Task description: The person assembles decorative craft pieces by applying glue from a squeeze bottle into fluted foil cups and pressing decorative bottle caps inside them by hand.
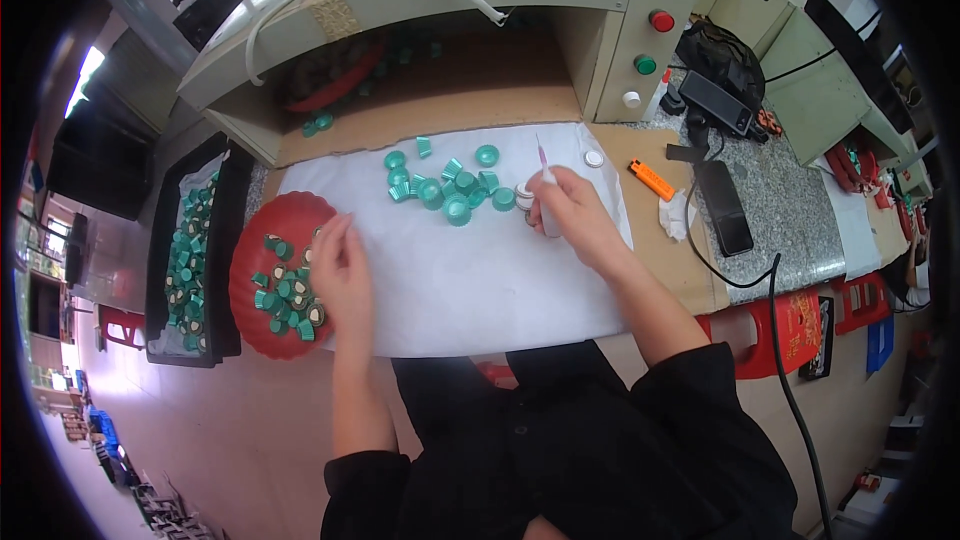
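Observation:
My right hand (pixel 580 215) is closed around a slim white applicator with a pink needle tip (pixel 542 154), its thin point directed up and away from me. Beside those fingers lie small white-rimmed round pieces (pixel 523 194). A loose group of green ribbed cup-like caps (pixel 457 208) rests on the white paper (pixel 470 290) between my hands. At the right rim of a red scalloped plate (pixel 262 325), my left hand (pixel 342 275) has its fingers curled together; what they hold is hidden. Several green caps, some showing cream-coloured centres, lie in that plate.
A black tray (pixel 232 240) of similar caps stands left of the plate. Behind the paper is a beige bench housing (pixel 610 50) with coloured buttons. An orange lighter (pixel 652 180), a crumpled tissue (pixel 676 215), a black phone (pixel 723 208) and a cable (pixel 797 410) lie to the right.

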### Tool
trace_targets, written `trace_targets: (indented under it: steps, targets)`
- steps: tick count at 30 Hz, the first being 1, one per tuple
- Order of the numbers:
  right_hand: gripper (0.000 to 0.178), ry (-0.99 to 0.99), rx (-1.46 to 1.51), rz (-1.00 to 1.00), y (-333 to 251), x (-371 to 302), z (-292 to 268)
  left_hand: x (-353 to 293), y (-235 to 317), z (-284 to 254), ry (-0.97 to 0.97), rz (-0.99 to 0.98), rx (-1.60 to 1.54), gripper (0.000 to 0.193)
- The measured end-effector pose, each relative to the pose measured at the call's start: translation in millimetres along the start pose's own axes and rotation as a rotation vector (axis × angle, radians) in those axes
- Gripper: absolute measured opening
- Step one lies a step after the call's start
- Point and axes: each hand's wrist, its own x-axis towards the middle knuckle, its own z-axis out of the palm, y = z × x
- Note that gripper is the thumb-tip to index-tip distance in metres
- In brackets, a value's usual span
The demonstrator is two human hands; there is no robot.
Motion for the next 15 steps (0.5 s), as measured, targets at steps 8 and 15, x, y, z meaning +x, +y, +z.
trace_targets:
  steps: [8, 15]
  targets:
    - [0.021, -0.044, 0.067, 0.088, -7.3, -3.7, 6.4, -9.0, 9.8, 68.5, -0.431, -0.1, 0.129, 0.035]
    - [0.028, -0.104, 0.285, 0.124, 14.4, -33.3, 2.5, -36.0, 34.2, 56.6, -0.431, -0.404, -0.425, 0.033]
